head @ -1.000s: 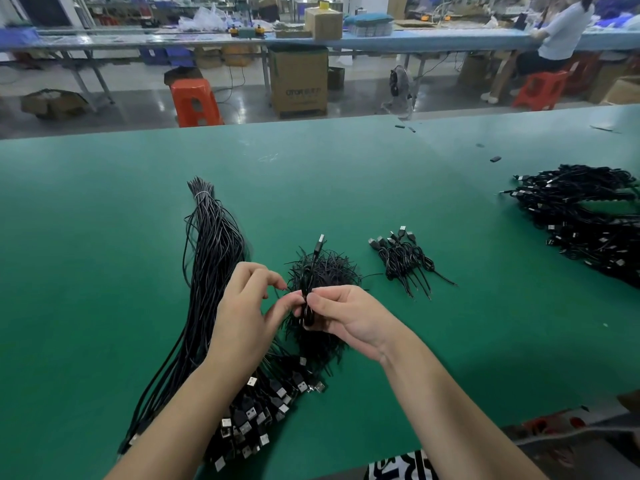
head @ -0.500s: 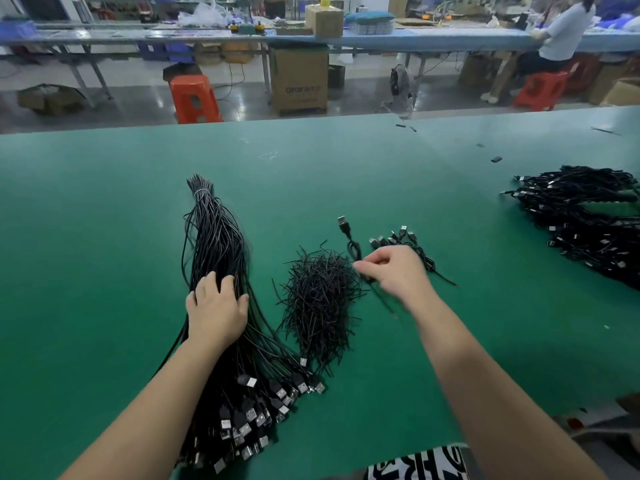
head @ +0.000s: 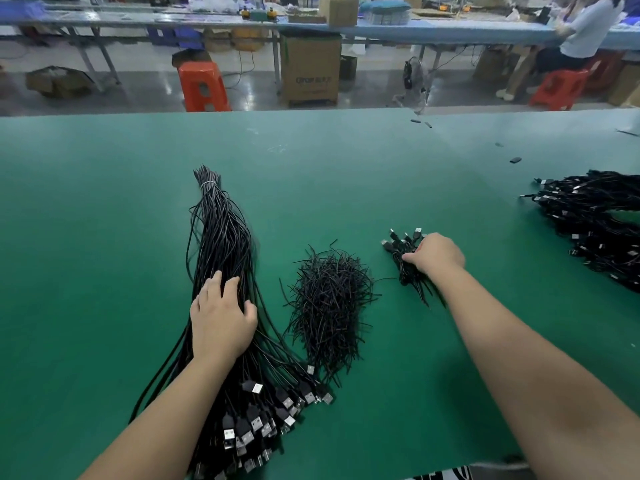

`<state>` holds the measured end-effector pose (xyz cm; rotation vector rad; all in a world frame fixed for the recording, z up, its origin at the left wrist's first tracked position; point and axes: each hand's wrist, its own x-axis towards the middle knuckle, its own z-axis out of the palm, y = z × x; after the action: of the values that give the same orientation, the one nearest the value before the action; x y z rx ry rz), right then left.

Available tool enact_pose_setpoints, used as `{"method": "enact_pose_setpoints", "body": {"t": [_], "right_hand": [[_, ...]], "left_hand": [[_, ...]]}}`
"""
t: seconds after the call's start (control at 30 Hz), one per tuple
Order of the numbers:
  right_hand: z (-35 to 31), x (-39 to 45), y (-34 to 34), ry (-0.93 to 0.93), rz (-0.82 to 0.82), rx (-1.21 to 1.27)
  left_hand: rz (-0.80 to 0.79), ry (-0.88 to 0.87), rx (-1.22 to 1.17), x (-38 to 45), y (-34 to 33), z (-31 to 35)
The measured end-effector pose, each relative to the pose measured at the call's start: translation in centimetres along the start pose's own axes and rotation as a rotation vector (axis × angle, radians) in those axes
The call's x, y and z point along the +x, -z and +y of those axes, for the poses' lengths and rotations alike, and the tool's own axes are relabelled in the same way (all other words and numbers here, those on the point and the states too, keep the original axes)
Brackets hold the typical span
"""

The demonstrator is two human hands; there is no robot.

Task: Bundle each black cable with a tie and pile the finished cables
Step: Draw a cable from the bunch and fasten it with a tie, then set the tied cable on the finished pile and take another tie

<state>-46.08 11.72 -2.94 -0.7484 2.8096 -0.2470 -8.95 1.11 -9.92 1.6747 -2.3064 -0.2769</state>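
Two bare hands work over a green table (head: 104, 237). The left hand (head: 221, 317) rests on top of a long bundle of loose black cables (head: 221, 237), its fingers spread and lightly bent over the strands, pressing rather than gripping. That bundle runs from a narrow far end, bound with a pale band (head: 207, 183), to a fan of USB plugs (head: 256, 424) at the near table edge.

Just right of the bundle lies a heap of short black ties (head: 329, 303) (thin, bristly twists lying every which way), touched by neither hand.

Further right, the right hand (head: 434, 254) lies on the small pile of finished cables (head: 403, 258), its fingers curled down into the coils; whether they actually clasp one cannot be told from this angle. Several plugs stick out of the pile beyond the fingertips, and loose ends trail toward the near side under the forearm.

At the table's far right edge sits a large heap of black cables (head: 595, 223), well apart from both hands. A few small dark scraps (head: 515, 160) lie on the table beyond it.

Past the table stand an orange stool (head: 202, 84), a cardboard box (head: 310, 72) and a long workbench (head: 415, 29), where a seated person (head: 581, 32) works at the right.
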Motion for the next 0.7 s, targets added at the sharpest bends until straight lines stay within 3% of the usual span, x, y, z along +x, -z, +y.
{"method": "enact_pose_setpoints", "body": {"t": [0.23,0.37,0.57,0.7], "right_hand": [[-1.2,-0.9,1.1,0.112,0.11,-0.18],[-3.4,-5.2,1.8,0.312,0.175,-0.067],[-7.8,-17.3,-1.1,0.748,-0.24,0.081],[-10.2,-21.2,-4.5,0.806,-0.366,-0.112]], "left_hand": [[0.026,-0.002,-0.036,-0.2,-0.1,-0.1],[0.035,0.003,-0.058,-0.2,0.0,-0.2],[0.038,0.004,-0.064,-0.2,0.0,-0.2],[0.042,0.004,-0.081,-0.3,0.2,-0.1]]}}
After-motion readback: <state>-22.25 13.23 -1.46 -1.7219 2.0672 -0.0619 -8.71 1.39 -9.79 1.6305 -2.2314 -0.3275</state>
